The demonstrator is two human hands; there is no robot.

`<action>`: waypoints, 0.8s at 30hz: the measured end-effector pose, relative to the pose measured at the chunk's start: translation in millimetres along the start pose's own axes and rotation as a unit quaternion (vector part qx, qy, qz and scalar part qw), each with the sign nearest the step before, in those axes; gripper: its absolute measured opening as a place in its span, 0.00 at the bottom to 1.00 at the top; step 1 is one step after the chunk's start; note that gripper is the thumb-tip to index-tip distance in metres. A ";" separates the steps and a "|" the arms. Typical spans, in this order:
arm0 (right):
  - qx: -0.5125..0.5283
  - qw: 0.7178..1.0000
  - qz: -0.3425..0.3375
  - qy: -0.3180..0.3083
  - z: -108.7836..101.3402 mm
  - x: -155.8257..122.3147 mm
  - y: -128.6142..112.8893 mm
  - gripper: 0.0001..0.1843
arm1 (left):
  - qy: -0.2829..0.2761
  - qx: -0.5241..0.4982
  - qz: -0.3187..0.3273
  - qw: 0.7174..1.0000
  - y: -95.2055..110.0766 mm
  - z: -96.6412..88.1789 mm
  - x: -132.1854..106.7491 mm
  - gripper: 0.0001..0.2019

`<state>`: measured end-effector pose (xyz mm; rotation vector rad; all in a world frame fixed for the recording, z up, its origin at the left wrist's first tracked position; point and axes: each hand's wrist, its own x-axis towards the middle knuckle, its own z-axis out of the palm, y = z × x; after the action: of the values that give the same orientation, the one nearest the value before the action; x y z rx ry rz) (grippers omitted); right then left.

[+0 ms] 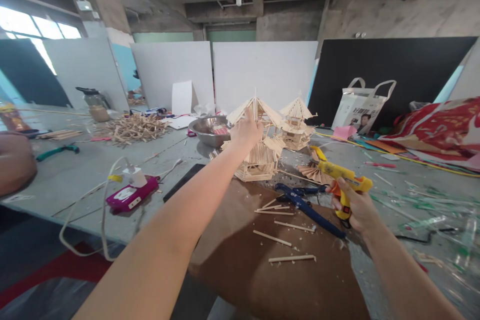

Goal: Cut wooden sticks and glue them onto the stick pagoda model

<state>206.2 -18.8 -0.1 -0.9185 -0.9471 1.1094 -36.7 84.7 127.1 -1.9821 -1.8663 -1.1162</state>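
Observation:
My left hand [245, 132] reaches forward and rests on the roof of a two-tier wooden stick pavilion [262, 152]; its fingers are curled over the upper roof's edge. My right hand [356, 207] is closed round the handle of a yellow hot glue gun [339, 175], whose nozzle points left toward the model. A second, smaller stick pavilion [296, 127] stands just behind. Blue-handled cutters [307, 205] lie on the brown board [243, 260] between my arms, among loose wooden sticks [292, 258].
A steel bowl [210, 130] sits left of the model, a heap of sticks [135, 127] further left. A pink power strip [131, 195] with white cables lies near the table's front edge. A white tote bag [362, 107] and red cloth [438, 127] are at right.

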 end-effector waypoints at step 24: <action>-0.008 1.000 0.002 0.004 1.3 -1.0 -1.2 0.17 | -0.020 0.018 -0.007 1.000 5.9 -11.1 9.6 0.18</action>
<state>205.2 -19.8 1.3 -0.9371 -0.9491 1.1033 -36.2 84.3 142.9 -1.9877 -1.9096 -1.0475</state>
